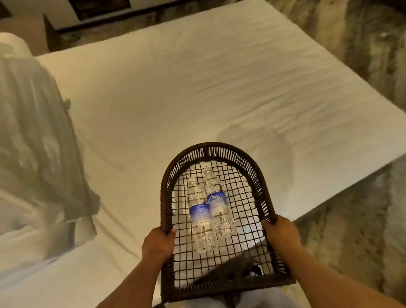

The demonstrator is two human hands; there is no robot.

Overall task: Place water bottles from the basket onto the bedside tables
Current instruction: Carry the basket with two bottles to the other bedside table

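A dark woven basket (252,172) with an arched far end is held over the near edge of a white bed. Two clear water bottles with blue labels lie side by side on its mesh floor: the left bottle (200,214) and the right bottle (217,201), caps pointing away from me. My left hand (158,243) grips the basket's left rim. My right hand (280,233) grips the right rim. No bedside table is in view.
The white bed (179,87) fills the middle. White pillows (18,134) are piled at the left. Patterned brown and cream carpet (358,44) runs along the right and far side. A dark and white cabinet (103,6) stands beyond the bed.
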